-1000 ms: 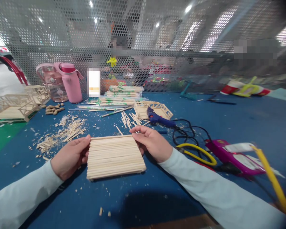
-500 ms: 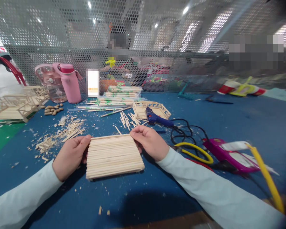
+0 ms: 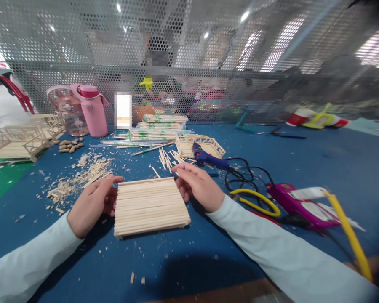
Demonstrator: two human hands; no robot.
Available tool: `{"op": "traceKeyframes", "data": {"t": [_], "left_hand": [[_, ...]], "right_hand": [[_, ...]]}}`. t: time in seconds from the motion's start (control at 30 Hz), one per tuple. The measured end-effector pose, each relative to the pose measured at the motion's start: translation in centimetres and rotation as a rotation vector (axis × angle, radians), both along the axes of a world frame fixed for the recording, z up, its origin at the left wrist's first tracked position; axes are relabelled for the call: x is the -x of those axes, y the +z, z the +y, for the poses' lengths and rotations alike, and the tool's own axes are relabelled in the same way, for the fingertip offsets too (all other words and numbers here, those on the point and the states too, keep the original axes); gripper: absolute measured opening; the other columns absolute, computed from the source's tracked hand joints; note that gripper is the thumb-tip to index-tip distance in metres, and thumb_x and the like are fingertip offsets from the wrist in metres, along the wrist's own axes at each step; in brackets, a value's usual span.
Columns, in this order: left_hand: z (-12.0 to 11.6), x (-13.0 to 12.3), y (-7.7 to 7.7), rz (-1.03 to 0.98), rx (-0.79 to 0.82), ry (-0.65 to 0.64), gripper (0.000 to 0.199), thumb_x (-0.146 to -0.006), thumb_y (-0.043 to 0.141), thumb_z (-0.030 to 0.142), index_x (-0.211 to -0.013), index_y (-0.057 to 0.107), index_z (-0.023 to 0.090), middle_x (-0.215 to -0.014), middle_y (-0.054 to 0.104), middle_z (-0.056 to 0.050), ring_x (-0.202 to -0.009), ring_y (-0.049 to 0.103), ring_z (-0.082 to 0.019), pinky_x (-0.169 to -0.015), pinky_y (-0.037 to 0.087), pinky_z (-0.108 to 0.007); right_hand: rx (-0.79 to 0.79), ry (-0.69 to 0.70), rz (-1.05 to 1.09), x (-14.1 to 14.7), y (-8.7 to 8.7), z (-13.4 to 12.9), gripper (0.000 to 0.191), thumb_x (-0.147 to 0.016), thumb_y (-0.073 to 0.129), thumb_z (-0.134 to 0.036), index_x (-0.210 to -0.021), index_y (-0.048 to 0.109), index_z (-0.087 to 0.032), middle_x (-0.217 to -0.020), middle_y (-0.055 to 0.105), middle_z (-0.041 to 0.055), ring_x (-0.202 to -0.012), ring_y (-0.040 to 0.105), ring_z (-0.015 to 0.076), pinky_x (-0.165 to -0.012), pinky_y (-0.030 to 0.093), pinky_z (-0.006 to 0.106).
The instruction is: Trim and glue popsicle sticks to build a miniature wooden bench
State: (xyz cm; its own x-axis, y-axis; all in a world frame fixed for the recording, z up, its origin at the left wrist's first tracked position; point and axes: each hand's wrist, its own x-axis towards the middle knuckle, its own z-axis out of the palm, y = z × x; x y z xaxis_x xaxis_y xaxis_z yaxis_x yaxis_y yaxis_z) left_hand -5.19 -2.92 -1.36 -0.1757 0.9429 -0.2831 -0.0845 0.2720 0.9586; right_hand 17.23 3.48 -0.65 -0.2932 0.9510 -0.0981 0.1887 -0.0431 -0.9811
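A flat panel of pale wooden sticks lies on the blue table in front of me, one thicker stick along its far edge. Beside its left edge is my left hand, thumb and fingers apart, fingertips close to or touching the side. My right hand is at the far right corner with its thumb and fingers spread, near the edge and not closed on it. Short loose sticks and a blue glue gun lie beyond my right hand.
Wood scraps, peanuts, a pink bottle and stick models are at the left. Bundled sticks lie behind. A purple tool, a yellow loop and black cables are at the right.
Both hands have loosened from the far corners of the panel and their fingers have opened. The panel has barely moved.
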Motion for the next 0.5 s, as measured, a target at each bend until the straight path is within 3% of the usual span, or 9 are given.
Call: {"op": "traceKeyframes", "data": {"t": [0.07,0.17,0.27,0.37,0.43,0.5], "left_hand": [[0.0,0.1,-0.1,0.036,-0.019,-0.046,0.045,-0.068,0.064,0.043,-0.103,0.056,0.016,-0.052,0.051,0.005,-0.044,0.05,-0.012,-0.044,0.042,-0.024],[0.0,0.1,-0.2,0.016,-0.03,-0.113,0.048,-0.066,0.068,0.036,-0.107,0.052,0.018,-0.051,0.051,0.007,-0.04,0.047,-0.01,-0.047,0.044,-0.024],[0.0,0.0,-0.1,-0.109,0.0,-0.087,0.047,-0.068,0.068,0.03,-0.109,0.05,0.018,-0.058,0.058,0.004,-0.043,0.05,-0.01,-0.046,0.044,-0.023],[0.1,0.0,0.1,-0.202,0.056,-0.037,0.041,-0.068,0.066,0.021,-0.106,0.051,0.018,-0.068,0.064,-0.001,-0.051,0.057,-0.012,-0.047,0.045,-0.023],[0.1,0.0,0.3,-0.21,0.083,-0.013,0.037,-0.069,0.066,0.018,-0.104,0.054,0.017,-0.075,0.066,-0.003,-0.057,0.06,-0.013,-0.051,0.048,-0.023],[0.1,0.0,0.4,-0.199,0.09,-0.002,0.034,-0.07,0.065,0.018,-0.102,0.056,0.017,-0.079,0.068,-0.005,-0.061,0.063,-0.014,-0.054,0.05,-0.024]], "right_hand": [[-0.146,-0.045,-0.084,-0.7,0.4,0.5,0.026,-0.078,0.043,-0.042,-0.088,0.05,-0.019,-0.048,0.05,-0.0053,-0.035,0.043,0.0086,-0.035,0.034,0.019],[-0.491,-0.221,-0.346,-2.7,1.1,2.2,0.025,-0.079,0.043,-0.037,-0.084,0.056,-0.017,-0.055,0.054,-0.0009,-0.045,0.048,0.0107,-0.046,0.039,0.022],[-0.69,-0.348,-0.783,-5.2,1.6,4.6,0.025,-0.072,0.047,-0.022,-0.092,0.06,-0.014,-0.086,0.064,0.0091,-0.076,0.058,0.0193,-0.071,0.044,0.03],[-0.535,-0.312,-1.189,-7.0,1.3,6.4,0.049,-0.069,0.051,-0.02,-0.118,0.051,-0.012,-0.121,0.053,0.0167,-0.105,0.051,0.0301,-0.084,0.041,0.038],[-0.38,-0.246,-1.311,-7.5,0.9,7.2,0.053,-0.071,0.051,-0.021,-0.123,0.046,-0.012,-0.124,0.051,0.0177,-0.108,0.05,0.0309,-0.083,0.042,0.038],[-0.329,-0.18,-1.346,-7.6,0.5,7.6,0.048,-0.072,0.049,-0.017,-0.119,0.049,-0.013,-0.118,0.055,0.0166,-0.104,0.053,0.0277,-0.081,0.042,0.035]]}}
